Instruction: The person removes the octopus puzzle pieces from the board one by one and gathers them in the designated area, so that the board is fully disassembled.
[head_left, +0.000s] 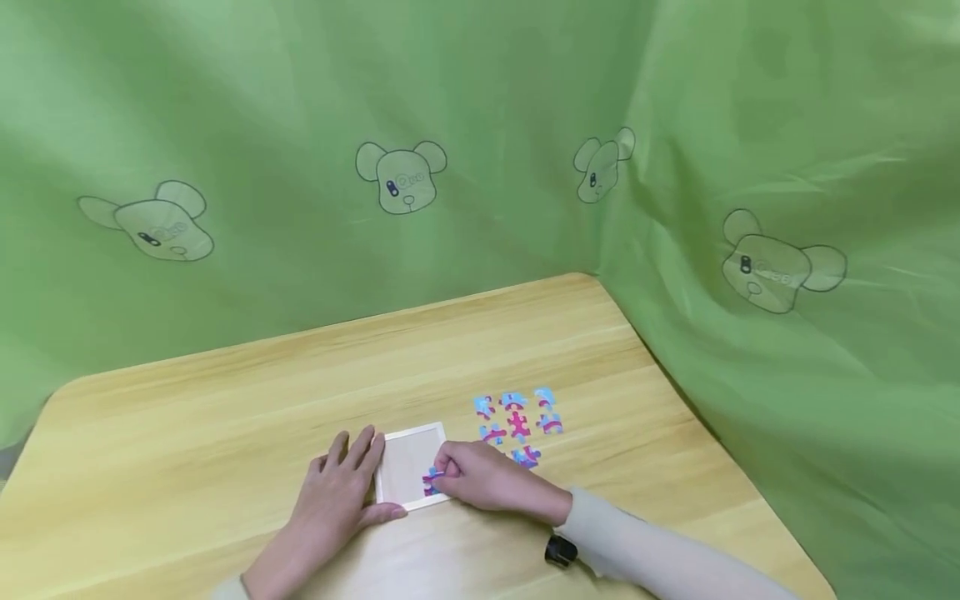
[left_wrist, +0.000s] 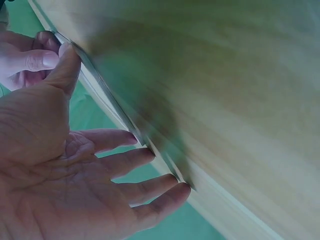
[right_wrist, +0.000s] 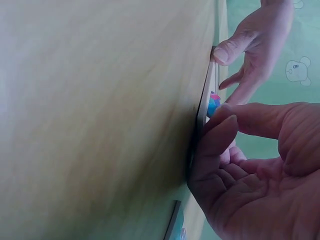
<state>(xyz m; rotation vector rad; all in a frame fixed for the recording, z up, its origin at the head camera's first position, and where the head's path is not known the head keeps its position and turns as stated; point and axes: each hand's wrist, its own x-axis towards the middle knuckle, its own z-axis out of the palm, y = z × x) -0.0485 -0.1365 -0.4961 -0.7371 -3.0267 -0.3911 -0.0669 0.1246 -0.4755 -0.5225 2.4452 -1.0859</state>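
Green curtain (head_left: 480, 125) (bear print), blue-pink puzzle pieces (head_left: 517, 423).

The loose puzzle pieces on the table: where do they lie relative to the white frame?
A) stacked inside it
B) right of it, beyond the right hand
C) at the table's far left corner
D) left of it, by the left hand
B: the loose puzzle pieces lie spread on the table right of the white frame, past the right hand.

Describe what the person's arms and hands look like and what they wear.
Both hands are bare: no gloves or rings show. The right hand comes out of a long, light beige sleeve, with a small black device at the wrist. The left hand is bare to the wrist; only a sliver of pale cuff shows at the frame's bottom edge.
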